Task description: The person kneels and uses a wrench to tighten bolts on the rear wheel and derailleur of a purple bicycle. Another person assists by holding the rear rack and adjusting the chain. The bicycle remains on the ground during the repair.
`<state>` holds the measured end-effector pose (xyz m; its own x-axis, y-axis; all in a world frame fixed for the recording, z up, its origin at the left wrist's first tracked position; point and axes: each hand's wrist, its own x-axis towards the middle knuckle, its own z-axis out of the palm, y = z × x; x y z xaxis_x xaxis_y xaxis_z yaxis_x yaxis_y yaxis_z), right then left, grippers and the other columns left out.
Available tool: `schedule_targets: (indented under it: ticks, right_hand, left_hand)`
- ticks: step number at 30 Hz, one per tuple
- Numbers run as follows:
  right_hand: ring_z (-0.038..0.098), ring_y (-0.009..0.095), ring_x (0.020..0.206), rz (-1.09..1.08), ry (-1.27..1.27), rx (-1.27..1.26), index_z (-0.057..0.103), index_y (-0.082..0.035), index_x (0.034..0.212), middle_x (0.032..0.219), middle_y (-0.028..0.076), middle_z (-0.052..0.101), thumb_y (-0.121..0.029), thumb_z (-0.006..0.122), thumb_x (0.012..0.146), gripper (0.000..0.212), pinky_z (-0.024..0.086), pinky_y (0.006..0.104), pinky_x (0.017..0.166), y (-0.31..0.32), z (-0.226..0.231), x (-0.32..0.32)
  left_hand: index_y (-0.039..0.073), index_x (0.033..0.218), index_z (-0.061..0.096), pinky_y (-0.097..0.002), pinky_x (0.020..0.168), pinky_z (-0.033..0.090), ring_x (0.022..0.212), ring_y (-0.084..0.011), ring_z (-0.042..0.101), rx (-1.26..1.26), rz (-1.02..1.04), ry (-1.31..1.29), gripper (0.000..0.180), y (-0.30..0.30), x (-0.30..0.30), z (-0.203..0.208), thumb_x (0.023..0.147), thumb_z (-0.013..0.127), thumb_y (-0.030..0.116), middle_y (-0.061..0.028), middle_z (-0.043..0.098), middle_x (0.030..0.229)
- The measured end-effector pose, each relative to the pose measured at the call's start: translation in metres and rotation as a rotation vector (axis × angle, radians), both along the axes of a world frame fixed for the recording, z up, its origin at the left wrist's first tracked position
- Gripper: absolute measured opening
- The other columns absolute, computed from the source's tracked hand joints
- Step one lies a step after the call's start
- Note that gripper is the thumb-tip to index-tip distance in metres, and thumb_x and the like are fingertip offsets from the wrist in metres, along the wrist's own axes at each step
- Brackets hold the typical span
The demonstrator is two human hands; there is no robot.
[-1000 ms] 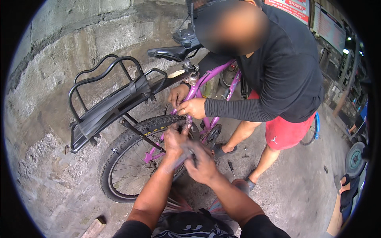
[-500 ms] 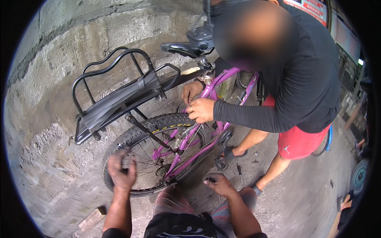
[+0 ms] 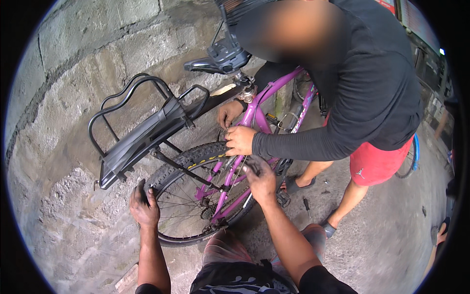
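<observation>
A purple bicycle point(image 3: 250, 117) stands before me, its knobbly rear tyre point(image 3: 172, 169) nearest to me. Beside that tyre's left edge is my left hand point(image 3: 145, 206), smudged dark, fingers raised and thumb apart; contact with the rubber is unclear. My right hand point(image 3: 262, 180) is up by the purple seat stay, thumb and fingers apart, with nothing visible in it. Just above it, a co-worker's hand point(image 3: 240, 140) and their other hand point(image 3: 229, 115) work at the frame above the wheel. What they hold is hidden.
A black rear rack point(image 3: 142, 132) juts out left over the wheel, near a rough block wall point(image 3: 63, 117). On the concrete floor lie a screwdriver point(image 3: 307, 207) and a wood-coloured block point(image 3: 126, 279). The co-worker in a black top point(image 3: 377, 93) leans over from the right.
My right hand has risen from low near my knees to the frame beside the co-worker's hand. My left hand has shifted slightly outward from the wheel. The view has tilted a little.
</observation>
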<state>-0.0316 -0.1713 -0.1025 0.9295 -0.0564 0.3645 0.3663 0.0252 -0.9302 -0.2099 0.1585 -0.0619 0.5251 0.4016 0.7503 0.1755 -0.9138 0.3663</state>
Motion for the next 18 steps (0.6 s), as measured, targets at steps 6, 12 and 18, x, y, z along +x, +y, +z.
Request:
schedule_targets:
  ticks: [6, 12, 18]
  right_hand:
    - [0.071, 0.022, 0.106, 0.024, -0.112, 0.05, 0.078, 0.004, 0.118, 0.117, 0.016, 0.079, 0.003, 0.075, 0.096, 0.022, 0.053, 0.0361, 0.1, 0.022, 0.004, 0.001]
    - [0.07, 0.023, 0.091, -0.106, -0.171, -0.05, 0.073, 0.004, 0.113, 0.1, 0.013, 0.076, 0.0, 0.076, 0.096, 0.018, 0.056, 0.0379, 0.088, 0.03, 0.001, 0.007]
    - [0.065, 0.024, 0.077, -0.227, -0.229, -0.118, 0.071, 0.003, 0.098, 0.085, 0.013, 0.072, -0.003, 0.074, 0.1, 0.007, 0.054, 0.0383, 0.076, 0.027, -0.003, 0.01]
  left_hand:
    - [0.004, 0.134, 0.071, -0.0513, 0.1, 0.052, 0.111, -0.0441, 0.068, 0.067, 0.051, -0.001, 0.041, 0.004, -0.007, -0.002, 0.106, 0.064, 0.033, -0.0215, 0.074, 0.12]
    - [0.006, 0.135, 0.07, -0.0508, 0.099, 0.052, 0.111, -0.0437, 0.068, 0.08, 0.061, -0.025, 0.043, 0.007, -0.005, -0.008, 0.104, 0.065, 0.036, -0.0209, 0.074, 0.12]
    - [0.006, 0.135, 0.071, -0.0511, 0.097, 0.052, 0.109, -0.044, 0.068, 0.029, 0.046, -0.044, 0.047, 0.005, -0.006, -0.012, 0.1, 0.069, 0.037, -0.021, 0.073, 0.12]
